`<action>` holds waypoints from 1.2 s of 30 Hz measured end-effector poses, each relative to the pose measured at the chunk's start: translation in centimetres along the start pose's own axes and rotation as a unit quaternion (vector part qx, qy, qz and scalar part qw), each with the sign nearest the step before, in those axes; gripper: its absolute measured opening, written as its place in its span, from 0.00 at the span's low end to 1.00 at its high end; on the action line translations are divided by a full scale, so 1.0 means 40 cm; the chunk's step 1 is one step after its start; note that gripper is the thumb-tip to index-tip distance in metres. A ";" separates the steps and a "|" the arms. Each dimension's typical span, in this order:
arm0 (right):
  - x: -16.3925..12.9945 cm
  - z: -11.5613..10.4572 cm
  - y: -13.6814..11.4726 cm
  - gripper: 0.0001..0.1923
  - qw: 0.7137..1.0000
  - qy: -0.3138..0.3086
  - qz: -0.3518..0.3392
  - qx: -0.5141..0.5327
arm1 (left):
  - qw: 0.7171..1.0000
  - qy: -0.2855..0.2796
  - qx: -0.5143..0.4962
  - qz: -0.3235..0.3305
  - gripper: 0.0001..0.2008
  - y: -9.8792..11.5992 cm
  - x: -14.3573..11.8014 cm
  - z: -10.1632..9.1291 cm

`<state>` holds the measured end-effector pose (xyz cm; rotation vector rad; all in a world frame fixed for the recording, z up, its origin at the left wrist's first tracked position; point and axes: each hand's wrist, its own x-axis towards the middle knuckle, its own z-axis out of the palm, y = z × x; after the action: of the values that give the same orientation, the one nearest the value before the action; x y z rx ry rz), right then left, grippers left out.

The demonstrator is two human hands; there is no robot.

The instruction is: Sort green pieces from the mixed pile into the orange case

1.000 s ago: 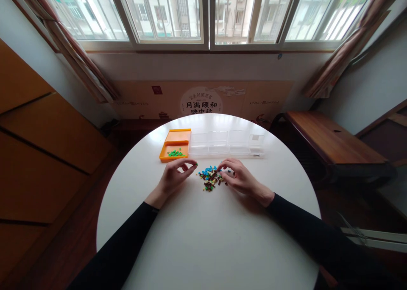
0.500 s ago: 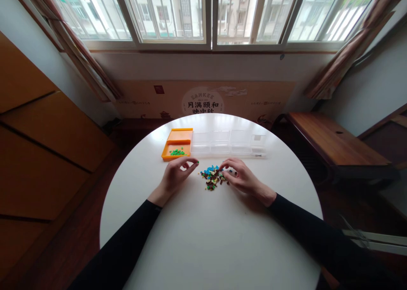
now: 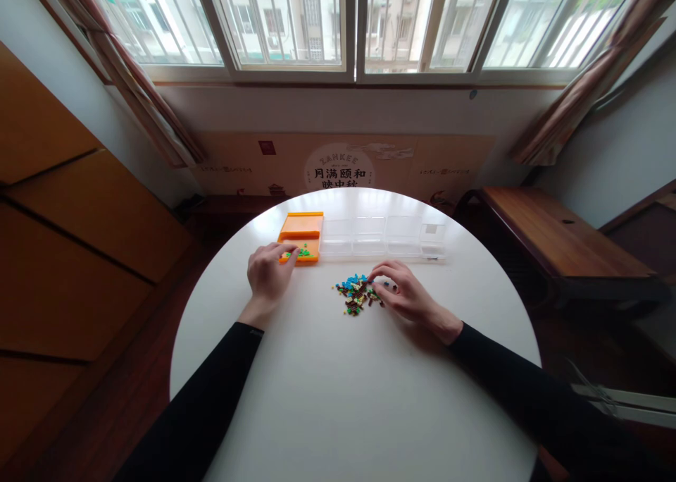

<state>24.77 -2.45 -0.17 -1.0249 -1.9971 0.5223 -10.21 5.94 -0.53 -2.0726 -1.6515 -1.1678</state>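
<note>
A small heap of tiny coloured pieces (image 3: 355, 294), blue, brown, yellow and green, lies near the middle of the round white table (image 3: 348, 390). My right hand (image 3: 402, 293) rests at the heap's right edge, its fingertips pinched among the pieces. My left hand (image 3: 268, 273) reaches over the near edge of the orange tray (image 3: 302, 226), fingers together above the green pieces (image 3: 303, 252) lying in it. Whether the left fingers still hold a piece is too small to tell.
A row of clear plastic compartments (image 3: 383, 237) adjoins the orange tray on its right. A dark wooden bench (image 3: 560, 239) stands right of the table, wooden cabinets (image 3: 79, 235) to the left. Windows and a printed panel (image 3: 338, 165) are behind.
My left hand has moved from beside the heap, up and left to the orange tray with the green pieces. My right hand has stayed at the heap's right edge.
</note>
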 end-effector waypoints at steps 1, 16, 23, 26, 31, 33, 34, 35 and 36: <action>-0.001 0.001 0.002 0.08 1.000 0.004 0.001 -0.006 | 1.000 -0.004 -0.001 -0.001 0.05 0.000 0.000 -0.001; -0.008 -0.055 0.030 0.10 0.992 -0.075 -0.068 -0.081 | 0.946 -0.193 -0.201 0.165 0.15 0.165 -0.055 -0.039; -0.007 -0.046 0.020 0.07 0.990 -0.077 -0.067 -0.100 | 0.920 -0.244 -0.232 0.200 0.15 0.170 -0.056 -0.043; -0.008 -0.046 0.018 0.07 0.990 -0.075 -0.065 -0.102 | 0.923 -0.237 -0.230 0.198 0.15 0.168 -0.057 -0.041; -0.010 -0.043 0.024 0.04 0.992 -0.056 -0.060 -0.098 | 0.922 -0.233 -0.236 0.199 0.14 0.173 -0.056 -0.041; -0.010 -0.039 0.026 0.03 0.995 -0.038 -0.051 -0.080 | 0.922 -0.225 -0.243 0.201 0.12 0.178 -0.058 -0.042; -0.010 -0.036 0.026 0.03 0.996 -0.029 -0.044 -0.067 | 0.923 -0.221 -0.246 0.199 0.11 0.180 -0.059 -0.042; -0.010 -0.033 0.025 0.03 0.998 -0.022 -0.037 -0.054 | 0.923 -0.217 -0.248 0.197 0.10 0.184 -0.062 -0.041; -0.010 -0.028 0.023 0.03 0.999 -0.017 -0.031 -0.041 | 0.924 -0.213 -0.252 0.194 0.09 0.187 -0.064 -0.040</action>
<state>26.26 -2.24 -0.33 -1.0064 -2.0886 0.4298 -4.24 0.65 0.79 -2.9822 -1.0488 -1.1391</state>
